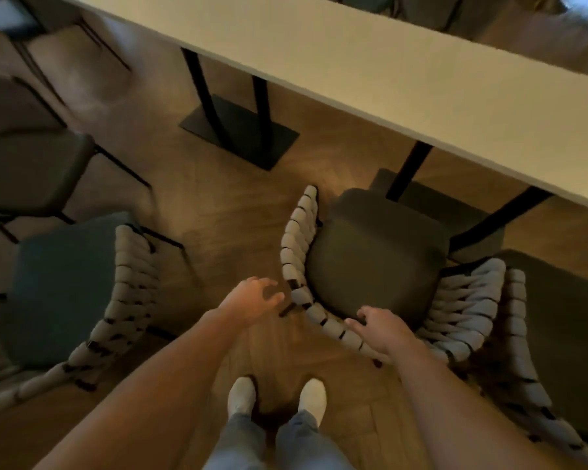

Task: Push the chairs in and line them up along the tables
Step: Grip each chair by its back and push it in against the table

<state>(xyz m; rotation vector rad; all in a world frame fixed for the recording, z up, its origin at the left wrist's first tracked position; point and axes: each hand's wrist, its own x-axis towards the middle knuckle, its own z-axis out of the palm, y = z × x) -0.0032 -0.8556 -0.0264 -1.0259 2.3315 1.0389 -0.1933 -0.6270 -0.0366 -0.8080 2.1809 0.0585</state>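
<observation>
Standing behind the middle chair (370,266) with my right hand (377,329) resting on its woven back rail, fingers loosely curled over the top but not really clamped, and my left hand (255,298) just beside the left end of that rail, fingers apart and holding nothing as far as I can tell

Progress-wise I'd say this job is barely started. This chair sits near the white tabletop (421,83) but its seat is clear of the edge and it's turned at an angle to it, so it needs a twist and a shove. The chair on my right (557,334) is touching it, backs pressed together, and isn't tucked in either. The teal chair on my left (68,293) is well apart from the tabletop and faces another way, so that's left too

Stuff in the way: the black table leg (408,171) and its base plate sit right in front of this seat, and the right-hand neighbour could snag when I swing it. Another dark chair (31,164) stands further left
</observation>
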